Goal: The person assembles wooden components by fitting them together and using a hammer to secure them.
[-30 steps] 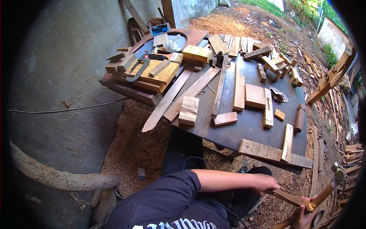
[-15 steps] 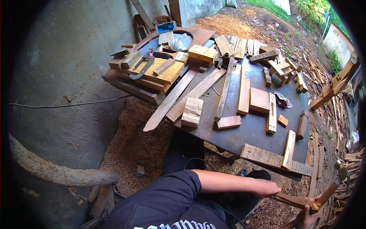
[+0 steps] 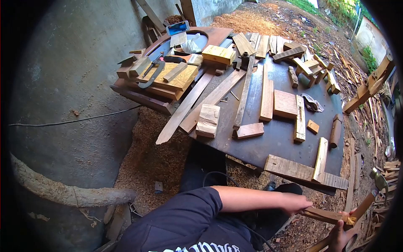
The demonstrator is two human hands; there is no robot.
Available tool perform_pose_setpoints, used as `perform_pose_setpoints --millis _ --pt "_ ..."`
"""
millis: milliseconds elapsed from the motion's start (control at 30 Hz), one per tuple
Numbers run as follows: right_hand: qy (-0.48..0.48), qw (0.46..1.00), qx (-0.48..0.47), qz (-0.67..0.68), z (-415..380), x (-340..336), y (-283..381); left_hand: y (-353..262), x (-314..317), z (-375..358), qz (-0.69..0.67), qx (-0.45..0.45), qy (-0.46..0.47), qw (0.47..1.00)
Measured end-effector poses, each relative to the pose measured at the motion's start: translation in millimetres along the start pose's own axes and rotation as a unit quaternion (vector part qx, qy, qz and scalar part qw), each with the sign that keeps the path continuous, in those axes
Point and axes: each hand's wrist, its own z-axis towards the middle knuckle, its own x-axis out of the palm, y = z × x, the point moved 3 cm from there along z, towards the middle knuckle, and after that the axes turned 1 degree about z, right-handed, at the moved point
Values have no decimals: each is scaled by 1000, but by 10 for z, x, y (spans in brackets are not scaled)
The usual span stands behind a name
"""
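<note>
Leftmost, rough grey-brown branch [image 3: 71, 191] before a grey wall [image 3: 67, 84]. Next, dark C-shaped metal clamp [image 3: 155, 74] on a yellowish wooden slab [image 3: 178, 80], with upright pale-cased phone [image 3: 178, 27] behind. Farther right, on the dark tabletop [image 3: 252, 150], pale split-faced wooden block [image 3: 208, 120] and square reddish wooden block [image 3: 285, 103]. In the left hand [image 3: 297, 204], closed, near end of a curved brown wooden piece [image 3: 325, 214], below the table edge. Above, grey-brown ridged board [image 3: 289, 167], crossed by a pale wooden stick [image 3: 320, 159]. In the right hand [image 3: 341, 236], fingers curled, far end of the same piece, beside yellow tie [image 3: 351, 220] and brown metal-headed wooden shaft [image 3: 364, 205].
</note>
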Motion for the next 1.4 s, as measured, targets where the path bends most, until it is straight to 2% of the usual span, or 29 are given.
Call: perform_pose_setpoints --millis 167,367,467,567,867,1167,1400 --pt "17 999 40 21 70 -99 -86 24 36 9 -2 -12 1 1000" --pt "34 999 21 -16 124 -120 -17 -45 -7 -37 9 -9 -16 1000" --pt "19 992 -45 115 185 -133 -388 -9 23 -48 -2 -3 -42 999" --pt "8 990 -26 140 213 -173 -487 -76 6 -85 4 -14 -73 997" --pt "0 989 -36 141 210 -94 -392 -64 7 -129 -19 -20 -106 994" --pt "24 990 -32 133 247 -124 -434 -88 -24 -157 -37 -67 -121 990" --pt "-3 990 -46 130 213 -117 -438 -85 1 -181 -36 -101 -133 985"
